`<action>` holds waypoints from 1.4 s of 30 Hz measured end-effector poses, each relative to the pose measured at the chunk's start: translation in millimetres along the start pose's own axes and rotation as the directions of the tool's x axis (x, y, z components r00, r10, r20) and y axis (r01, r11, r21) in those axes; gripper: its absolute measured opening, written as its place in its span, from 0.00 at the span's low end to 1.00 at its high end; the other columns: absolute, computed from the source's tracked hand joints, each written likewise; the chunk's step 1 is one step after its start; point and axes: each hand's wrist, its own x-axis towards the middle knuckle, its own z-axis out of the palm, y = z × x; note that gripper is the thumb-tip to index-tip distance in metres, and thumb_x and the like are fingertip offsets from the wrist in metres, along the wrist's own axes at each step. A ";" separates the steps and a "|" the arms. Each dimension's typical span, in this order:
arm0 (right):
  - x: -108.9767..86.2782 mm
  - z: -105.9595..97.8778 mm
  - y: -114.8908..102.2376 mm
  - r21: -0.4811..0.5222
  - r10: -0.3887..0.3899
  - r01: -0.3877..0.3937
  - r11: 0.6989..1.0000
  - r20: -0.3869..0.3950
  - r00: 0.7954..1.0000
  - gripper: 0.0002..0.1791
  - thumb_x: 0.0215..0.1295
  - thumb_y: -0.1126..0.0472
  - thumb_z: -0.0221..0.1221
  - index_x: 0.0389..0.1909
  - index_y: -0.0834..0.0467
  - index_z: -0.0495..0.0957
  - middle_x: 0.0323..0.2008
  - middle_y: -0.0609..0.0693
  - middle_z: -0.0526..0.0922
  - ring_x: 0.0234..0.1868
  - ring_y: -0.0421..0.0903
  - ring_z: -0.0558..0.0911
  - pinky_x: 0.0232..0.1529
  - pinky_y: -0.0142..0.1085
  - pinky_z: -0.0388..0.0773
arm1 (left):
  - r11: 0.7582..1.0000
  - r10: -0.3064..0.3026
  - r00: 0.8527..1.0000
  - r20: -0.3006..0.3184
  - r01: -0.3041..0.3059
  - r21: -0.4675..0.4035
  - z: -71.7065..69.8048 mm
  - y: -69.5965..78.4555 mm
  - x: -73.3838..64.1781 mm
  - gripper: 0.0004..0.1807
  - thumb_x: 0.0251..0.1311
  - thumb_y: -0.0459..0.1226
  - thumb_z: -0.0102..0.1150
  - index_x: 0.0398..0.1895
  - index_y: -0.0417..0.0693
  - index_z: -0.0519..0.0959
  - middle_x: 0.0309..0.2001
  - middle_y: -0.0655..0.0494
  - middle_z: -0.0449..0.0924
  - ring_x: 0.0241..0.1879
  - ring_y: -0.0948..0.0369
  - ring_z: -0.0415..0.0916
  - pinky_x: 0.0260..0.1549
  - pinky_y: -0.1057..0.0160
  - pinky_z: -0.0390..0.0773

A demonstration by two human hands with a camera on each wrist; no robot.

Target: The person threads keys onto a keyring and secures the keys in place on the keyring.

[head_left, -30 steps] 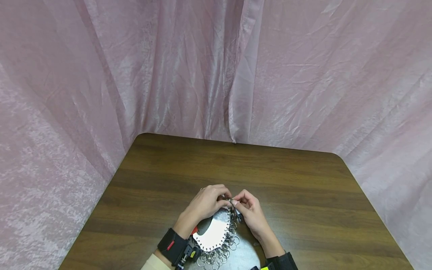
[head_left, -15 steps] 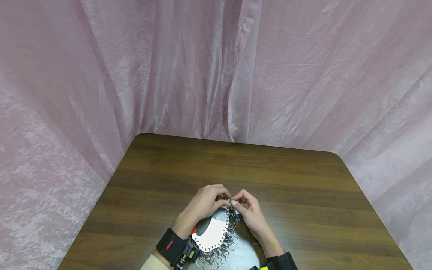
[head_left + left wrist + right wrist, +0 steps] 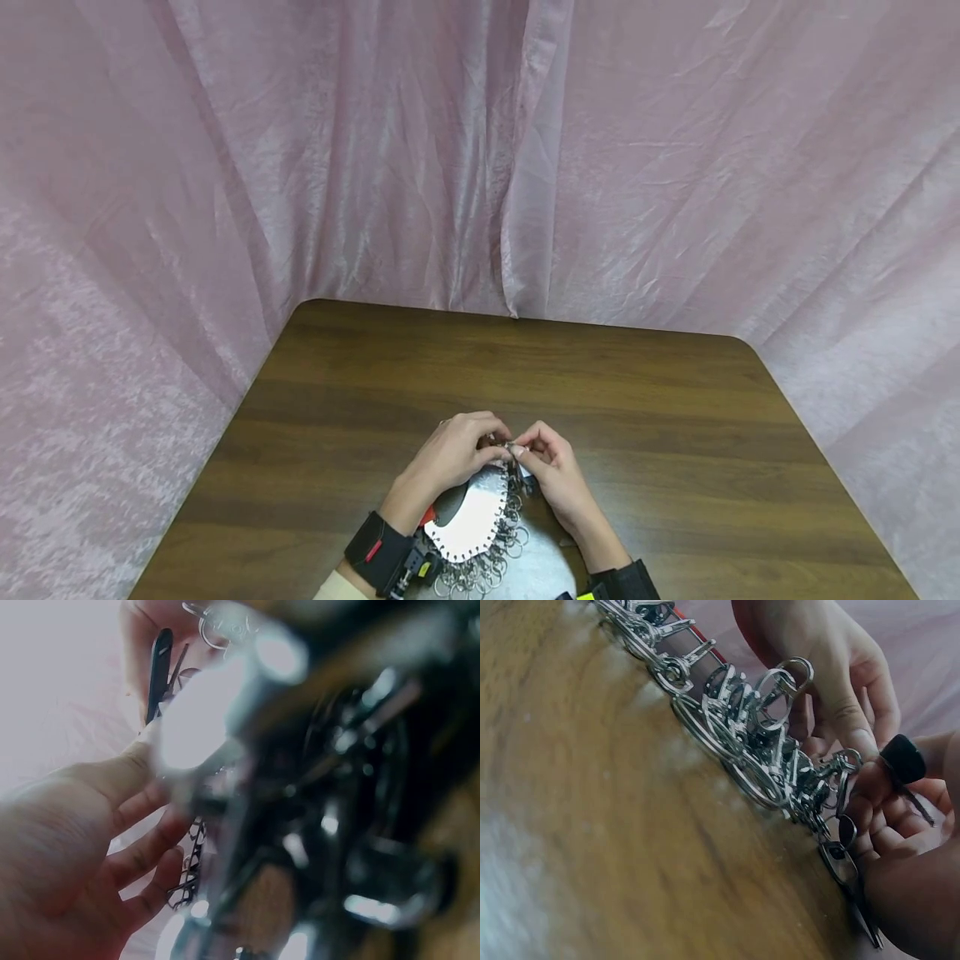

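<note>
My left hand [image 3: 453,454] holds the far end of a shiny, curved metal plate [image 3: 475,525], thumb and fingers meeting at its tip. Clasps and metal rings [image 3: 746,739] fringe the plate's edge. Close beside it, my right hand [image 3: 558,479] pinches a small piece at the same tip. In the right wrist view, a key-like piece with a black head [image 3: 904,759] sits at the right fingers, and a dark pointed metal piece [image 3: 847,881] hangs below. The left wrist view is blurred by the near plate; a slim black piece [image 3: 159,675] stands beyond the left thumb.
A brown wood-grain table [image 3: 660,433] spreads around the hands, with a bright reflection under the rings. Pink velvet curtains [image 3: 405,150] hang behind the table. A small red part [image 3: 427,517] shows beside the left wrist.
The head view has shifted slightly, so the scene sits a little further left. Both hands stay close together at the plate's tip, with hardly any finger movement.
</note>
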 end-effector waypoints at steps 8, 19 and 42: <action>-2.3 1.3 -1.7 0.023 0.017 -0.016 1.000 -0.044 0.999 0.06 0.74 0.67 0.63 0.43 0.66 0.76 0.38 0.63 0.84 0.39 0.46 0.84 0.42 0.32 0.79 | 1.000 -0.011 1.000 0.020 0.011 -0.004 -0.2 6.0 -1.5 0.10 0.65 0.42 0.75 0.48 0.59 0.87 0.43 0.67 0.85 0.34 0.74 0.77 0.35 0.69 0.79; -4.3 -0.5 -1.9 0.044 -0.008 0.008 0.999 -0.006 1.000 0.13 0.73 0.64 0.65 0.45 0.71 0.74 0.43 0.64 0.83 0.43 0.46 0.84 0.45 0.32 0.81 | 0.999 0.005 1.000 0.008 -0.006 0.034 -1.1 8.3 -0.8 0.08 0.65 0.44 0.73 0.45 0.58 0.88 0.42 0.66 0.85 0.34 0.74 0.77 0.36 0.69 0.78; -3.4 -2.1 -4.0 -0.002 -0.016 0.016 1.000 0.048 0.999 0.10 0.76 0.68 0.62 0.45 0.72 0.74 0.43 0.66 0.82 0.42 0.47 0.84 0.44 0.32 0.80 | 0.999 -0.004 1.000 -0.007 0.004 0.040 -1.6 6.6 -2.0 0.08 0.65 0.45 0.73 0.45 0.58 0.89 0.41 0.67 0.85 0.35 0.73 0.78 0.36 0.68 0.79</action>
